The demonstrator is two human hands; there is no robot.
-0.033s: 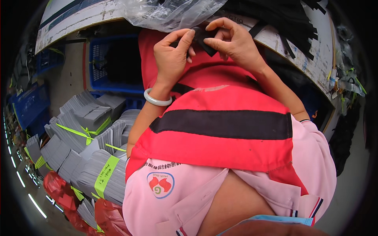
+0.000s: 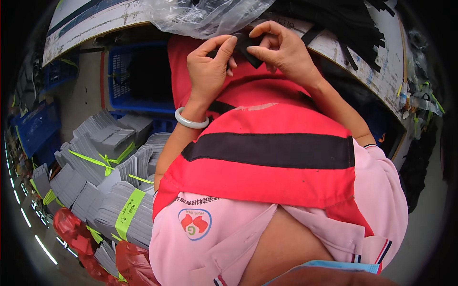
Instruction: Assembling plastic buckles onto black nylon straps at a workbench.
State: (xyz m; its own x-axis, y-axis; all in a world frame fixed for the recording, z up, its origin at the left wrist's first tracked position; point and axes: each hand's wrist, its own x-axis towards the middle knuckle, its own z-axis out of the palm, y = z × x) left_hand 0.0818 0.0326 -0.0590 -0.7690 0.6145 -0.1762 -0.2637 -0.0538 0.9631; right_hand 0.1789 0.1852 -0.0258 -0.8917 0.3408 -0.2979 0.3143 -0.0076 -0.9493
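Observation:
Both hands are raised above my lap, close to the table edge, with a small black piece of flat material (image 2: 251, 56) between them. My left hand (image 2: 210, 66) pinches its left end between thumb and fingers, and a pale bangle (image 2: 191, 121) circles that wrist. On the other side, my right hand (image 2: 285, 53) has its thumb and curled fingers closed on the piece's right edge. Whether it is fabric or foam cannot be made out. Below lies my red apron (image 2: 267, 117) with a black band across it.
Crumpled clear plastic (image 2: 210, 16) lies on the worn white table (image 2: 381, 86), beside black strips (image 2: 334, 24). At left stand a blue crate (image 2: 112, 78) with dark contents and stacks of grey sheets (image 2: 81, 159) tied with green bands. Red plastic bags (image 2: 133, 262) are lower left.

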